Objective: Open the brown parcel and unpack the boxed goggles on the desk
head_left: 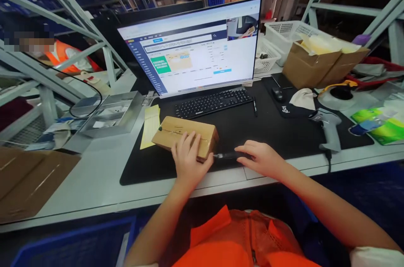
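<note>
A small taped cardboard box (186, 129) lies on the black desk mat. My left hand (188, 155) holds it down, its fingers spread over the top and the thumb at the near right edge. Just right of the box, my right hand (260, 157) has its thumb and fingers around the dark handle of a slim cutter (227, 155). The cutter's metal tip points left, close to the box and my left thumb; whether it touches the box I cannot tell. A yellow paper slip (150, 127) lies partly behind the box's left end.
A keyboard (214, 102), a pen (254, 107) and a monitor (202, 56) stand beyond the box. At the right are a mouse (277, 93), a barcode scanner (330, 128) and open cartons (311, 65). A grey tray (129, 120) is at left; a person in orange (71, 56) sits behind.
</note>
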Action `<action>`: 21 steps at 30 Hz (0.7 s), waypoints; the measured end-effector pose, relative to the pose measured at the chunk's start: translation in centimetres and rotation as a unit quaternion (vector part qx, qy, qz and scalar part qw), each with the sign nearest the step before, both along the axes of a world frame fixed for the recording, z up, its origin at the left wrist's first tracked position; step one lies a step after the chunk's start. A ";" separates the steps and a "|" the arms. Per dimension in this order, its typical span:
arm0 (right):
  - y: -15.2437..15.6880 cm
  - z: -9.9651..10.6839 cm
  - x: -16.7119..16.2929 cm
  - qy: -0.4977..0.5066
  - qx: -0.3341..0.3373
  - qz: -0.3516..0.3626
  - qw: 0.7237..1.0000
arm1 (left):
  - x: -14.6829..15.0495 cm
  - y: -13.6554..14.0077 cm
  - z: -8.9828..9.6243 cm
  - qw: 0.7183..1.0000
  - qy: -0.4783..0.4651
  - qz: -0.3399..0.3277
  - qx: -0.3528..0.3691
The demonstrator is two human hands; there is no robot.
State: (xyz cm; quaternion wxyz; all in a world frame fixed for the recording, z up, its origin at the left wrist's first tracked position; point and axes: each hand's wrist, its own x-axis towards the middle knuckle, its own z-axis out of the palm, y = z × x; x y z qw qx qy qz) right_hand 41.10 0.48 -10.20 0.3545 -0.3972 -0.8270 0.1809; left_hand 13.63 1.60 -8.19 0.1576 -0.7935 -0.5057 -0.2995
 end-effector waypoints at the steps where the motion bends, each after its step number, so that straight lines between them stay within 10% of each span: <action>1: 0.3 0.3 -0.6 -0.012 0.014 0.016 1.000 | 0.1 0.1 -0.4 1.000 -0.016 0.003 0.012; 21: 7.2 1.7 -1.3 -0.067 0.002 0.094 0.993 | -0.6 0.7 0.1 0.998 -0.056 -0.033 -0.019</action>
